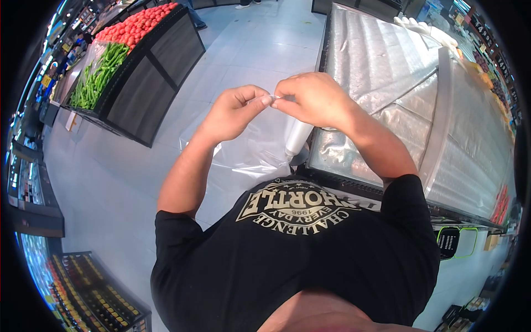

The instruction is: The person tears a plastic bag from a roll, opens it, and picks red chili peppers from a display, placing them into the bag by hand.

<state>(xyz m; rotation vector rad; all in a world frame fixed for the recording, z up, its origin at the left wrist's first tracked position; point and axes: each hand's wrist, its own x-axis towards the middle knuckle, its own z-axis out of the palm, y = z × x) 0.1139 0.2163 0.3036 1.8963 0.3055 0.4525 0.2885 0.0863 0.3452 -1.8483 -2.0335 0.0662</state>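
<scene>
My left hand point(235, 113) and my right hand point(312, 98) meet in front of my chest, fingertips almost touching. Both pinch the edge of a clear plastic bag point(251, 146), which hangs below them over the floor. Just under my right hand is a white roll point(297, 136), standing tilted beside the display counter. The bag's lower part is transparent and its outline is hard to follow.
On the right, a large counter point(381, 61) is covered with silvery sheeting, with white gloves point(426, 30) at its far edge. A dark produce stand point(160, 72) at left holds tomatoes point(135, 25) and green peppers point(99, 74). A green-edged basket point(449, 243) sits lower right.
</scene>
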